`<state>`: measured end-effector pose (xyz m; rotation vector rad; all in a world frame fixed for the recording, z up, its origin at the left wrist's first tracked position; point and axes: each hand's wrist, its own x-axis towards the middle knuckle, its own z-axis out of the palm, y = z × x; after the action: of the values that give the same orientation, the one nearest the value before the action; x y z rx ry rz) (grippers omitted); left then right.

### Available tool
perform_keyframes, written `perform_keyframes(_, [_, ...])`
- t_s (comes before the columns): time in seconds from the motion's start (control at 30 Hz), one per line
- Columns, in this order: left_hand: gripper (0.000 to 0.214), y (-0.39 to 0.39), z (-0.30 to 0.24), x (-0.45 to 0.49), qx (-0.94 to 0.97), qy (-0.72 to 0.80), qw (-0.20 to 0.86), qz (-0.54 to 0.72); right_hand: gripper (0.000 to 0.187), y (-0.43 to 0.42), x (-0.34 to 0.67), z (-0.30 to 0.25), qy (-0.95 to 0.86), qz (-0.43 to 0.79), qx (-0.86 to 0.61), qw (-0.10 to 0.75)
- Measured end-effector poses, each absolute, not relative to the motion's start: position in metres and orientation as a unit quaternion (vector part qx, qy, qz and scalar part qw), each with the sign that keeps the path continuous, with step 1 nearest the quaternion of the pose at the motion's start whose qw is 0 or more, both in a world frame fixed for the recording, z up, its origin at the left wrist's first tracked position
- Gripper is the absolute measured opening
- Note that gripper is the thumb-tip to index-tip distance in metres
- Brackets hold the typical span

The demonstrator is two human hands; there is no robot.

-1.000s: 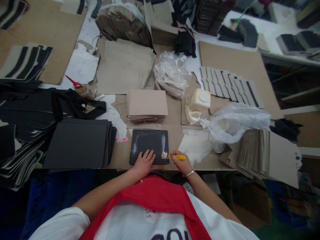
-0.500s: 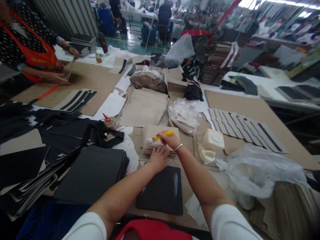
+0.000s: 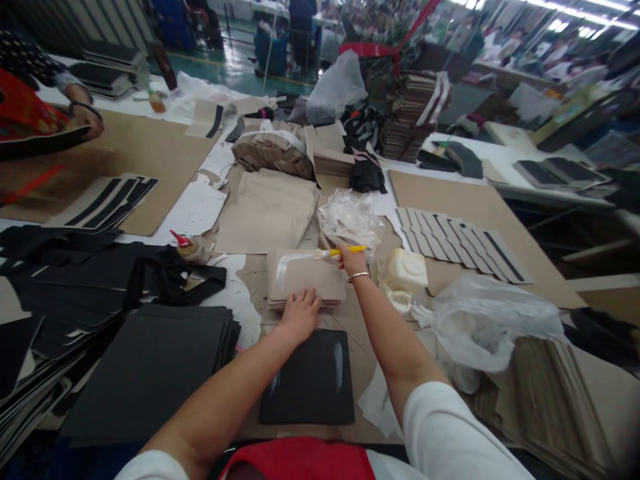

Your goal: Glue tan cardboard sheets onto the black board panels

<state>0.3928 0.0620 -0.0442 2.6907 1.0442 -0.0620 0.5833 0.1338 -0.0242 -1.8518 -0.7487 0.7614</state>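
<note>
My right hand (image 3: 351, 261) grips a yellow-handled brush (image 3: 358, 249), its pale bristles at the top edge of a stack of tan cardboard pieces (image 3: 310, 275). A wet white streak runs along the left and top of the uppermost piece. My left hand (image 3: 301, 314) lies with fingers spread on the near edge of that stack. Just below it, partly under my left wrist, is a black panel (image 3: 310, 383) with whitish smears. Right of the stack stands a cream plastic container (image 3: 406, 269) with an opening at its near side.
Black sheets (image 3: 150, 367) are piled at left, beside a red-tipped glue bottle (image 3: 187, 247). A clear plastic bag (image 3: 495, 320) lies at right, near strips laid on a brown board (image 3: 450, 193). At far left a co-worker's hand (image 3: 86, 120) holds a dark piece.
My right hand has swept the brush, leaving a white streak on the top cardboard piece. My left hand has shifted to the near edge. The co-worker now holds a dark piece; the view has turned slightly.
</note>
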Motion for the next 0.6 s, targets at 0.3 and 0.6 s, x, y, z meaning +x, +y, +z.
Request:
perform_keyframes(0.3, [0.035,0.090,-0.033,0.415,0.917,0.384,0.096,-0.044,0.024,0.003,0.584,-0.024,-0.273,0.295,-0.776,0.486])
perform_keyframes(0.6, [0.021,0.115,-0.026,0.406,0.938,0.309,0.141,-0.073,0.059,-0.051,0.589,-0.029,-0.295,0.266,-0.710,0.581])
